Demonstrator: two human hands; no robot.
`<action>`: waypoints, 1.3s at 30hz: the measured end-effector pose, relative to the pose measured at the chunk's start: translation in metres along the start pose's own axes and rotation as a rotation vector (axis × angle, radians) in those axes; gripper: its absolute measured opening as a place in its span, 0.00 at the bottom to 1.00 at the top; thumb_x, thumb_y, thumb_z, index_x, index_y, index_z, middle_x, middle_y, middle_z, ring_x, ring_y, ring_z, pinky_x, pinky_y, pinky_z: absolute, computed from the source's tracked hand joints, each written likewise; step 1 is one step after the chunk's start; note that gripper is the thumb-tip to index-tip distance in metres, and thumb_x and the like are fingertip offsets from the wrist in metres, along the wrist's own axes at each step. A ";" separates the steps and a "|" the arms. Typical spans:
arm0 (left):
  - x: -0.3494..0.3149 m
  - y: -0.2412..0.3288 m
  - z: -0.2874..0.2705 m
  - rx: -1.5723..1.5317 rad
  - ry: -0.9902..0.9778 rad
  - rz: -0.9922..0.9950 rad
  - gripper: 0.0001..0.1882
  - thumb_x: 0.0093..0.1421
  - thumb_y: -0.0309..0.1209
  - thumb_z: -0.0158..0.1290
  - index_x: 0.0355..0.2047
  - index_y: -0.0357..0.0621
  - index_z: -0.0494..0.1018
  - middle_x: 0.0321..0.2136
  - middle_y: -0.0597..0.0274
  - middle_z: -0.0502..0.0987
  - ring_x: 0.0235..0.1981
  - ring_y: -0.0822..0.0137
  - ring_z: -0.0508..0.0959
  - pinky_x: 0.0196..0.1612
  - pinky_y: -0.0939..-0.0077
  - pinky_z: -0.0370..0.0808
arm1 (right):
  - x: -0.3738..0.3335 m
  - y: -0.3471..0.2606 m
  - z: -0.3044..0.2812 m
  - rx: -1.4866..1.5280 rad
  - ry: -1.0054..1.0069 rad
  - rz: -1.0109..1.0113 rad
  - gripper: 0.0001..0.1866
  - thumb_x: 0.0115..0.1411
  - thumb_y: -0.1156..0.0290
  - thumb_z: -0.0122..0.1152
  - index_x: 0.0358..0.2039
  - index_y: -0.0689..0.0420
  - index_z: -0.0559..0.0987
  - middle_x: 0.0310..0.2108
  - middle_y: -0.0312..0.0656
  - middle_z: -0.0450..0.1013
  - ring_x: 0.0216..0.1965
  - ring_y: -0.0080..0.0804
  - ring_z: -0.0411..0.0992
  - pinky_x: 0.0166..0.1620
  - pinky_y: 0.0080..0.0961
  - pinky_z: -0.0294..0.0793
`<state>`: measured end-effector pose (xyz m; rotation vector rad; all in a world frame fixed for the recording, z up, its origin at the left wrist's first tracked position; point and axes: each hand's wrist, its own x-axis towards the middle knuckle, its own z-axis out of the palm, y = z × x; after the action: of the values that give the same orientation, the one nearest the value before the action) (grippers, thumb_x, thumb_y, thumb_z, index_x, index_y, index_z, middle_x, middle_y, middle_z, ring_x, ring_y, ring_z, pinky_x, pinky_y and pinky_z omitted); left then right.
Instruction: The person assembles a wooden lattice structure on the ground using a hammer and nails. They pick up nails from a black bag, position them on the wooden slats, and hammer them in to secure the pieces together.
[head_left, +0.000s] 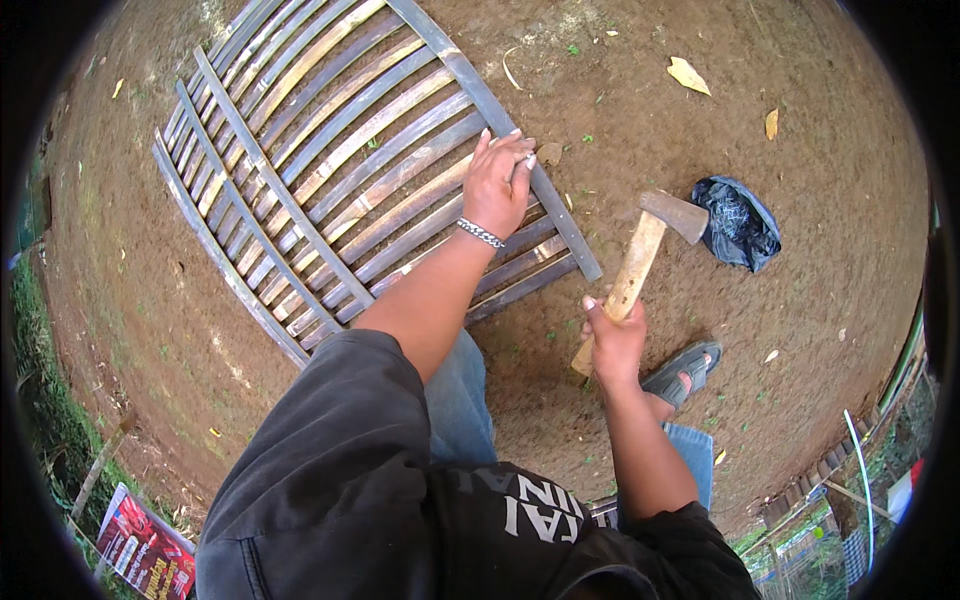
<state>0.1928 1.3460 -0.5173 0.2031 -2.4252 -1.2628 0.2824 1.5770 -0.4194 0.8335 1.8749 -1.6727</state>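
Right of centre, your right hand [618, 345] clasps the hatchet [637, 258], while up-left the slatted panel [262, 158]'s end rail [568, 222], slanting down-right, lies under your left hand [497, 190], its pinch unclear.

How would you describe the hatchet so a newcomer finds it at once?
Find the big slatted panel lying on the ground. Near its lower right corner, the right hand grips the hatchet. Unlike the nearby black plastic bag, it has a pale wooden handle and a brownish metal head.
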 end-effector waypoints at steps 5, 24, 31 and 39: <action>0.055 -0.008 0.010 -0.046 -0.037 0.070 0.04 0.64 0.23 0.53 0.38 0.43 0.74 0.45 0.55 0.82 0.54 0.49 0.78 0.65 0.54 0.68 | 0.010 -0.004 0.008 -0.093 -0.026 -0.027 0.19 0.60 0.74 0.70 0.48 0.61 0.72 0.31 0.35 0.73 0.23 0.19 0.70 0.25 0.20 0.71; 0.058 -0.031 0.030 0.038 -0.251 0.106 0.06 0.61 0.24 0.56 0.38 0.40 0.76 0.42 0.50 0.80 0.53 0.49 0.77 0.58 0.56 0.72 | 0.027 -0.031 0.029 -0.145 -0.036 -0.059 0.16 0.62 0.71 0.69 0.46 0.60 0.72 0.28 0.34 0.72 0.21 0.19 0.69 0.23 0.21 0.70; 0.067 -0.014 0.008 -0.055 -0.334 -0.045 0.05 0.61 0.24 0.54 0.38 0.40 0.75 0.42 0.47 0.79 0.51 0.46 0.76 0.56 0.57 0.72 | 0.013 -0.068 -0.029 -0.471 -0.029 -0.137 0.20 0.61 0.67 0.69 0.49 0.61 0.74 0.29 0.37 0.75 0.25 0.24 0.72 0.30 0.25 0.74; 0.008 0.010 -0.042 -0.106 -0.014 -0.402 0.06 0.65 0.30 0.55 0.36 0.40 0.76 0.34 0.51 0.80 0.37 0.53 0.80 0.44 0.63 0.75 | -0.028 -0.151 -0.163 -1.046 0.068 -0.228 0.19 0.60 0.67 0.68 0.48 0.60 0.76 0.32 0.50 0.77 0.34 0.38 0.77 0.41 0.35 0.75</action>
<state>0.2031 1.3172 -0.4851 0.6805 -2.3953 -1.5573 0.1995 1.7260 -0.2732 0.2310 2.5193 -0.5416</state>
